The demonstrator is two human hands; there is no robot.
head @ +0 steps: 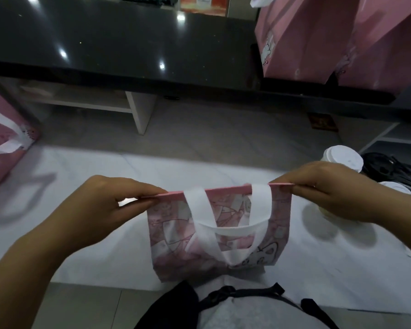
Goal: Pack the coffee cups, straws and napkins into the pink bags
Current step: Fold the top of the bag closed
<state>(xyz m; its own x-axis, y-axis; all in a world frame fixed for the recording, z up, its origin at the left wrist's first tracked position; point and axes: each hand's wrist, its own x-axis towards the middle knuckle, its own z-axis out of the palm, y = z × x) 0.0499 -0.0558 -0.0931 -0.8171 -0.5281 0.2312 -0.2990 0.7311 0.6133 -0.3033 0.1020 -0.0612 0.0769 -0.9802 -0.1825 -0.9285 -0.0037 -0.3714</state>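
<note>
At the far left a pink bag (pixel 0 148) stood on the white table (pixel 81 245), its contents hidden. The flat small pink bag (pixel 218 233) was pinched at its top corners by the left hand (pixel 109 205) and right hand (pixel 328 188), fingers clamped on the rim. The mouth would best be pulled apart evenly. Lidded coffee cups (pixel 342 157) waited at right.

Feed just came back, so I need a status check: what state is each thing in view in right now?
small pink bag: flat, mouth closed, held up by its top edge
left hand: pinching the bag's left corner
right hand: pinching the right corner
coffee cup: upright, lidded, not packed
large pink bags: standing on the black counter
</note>
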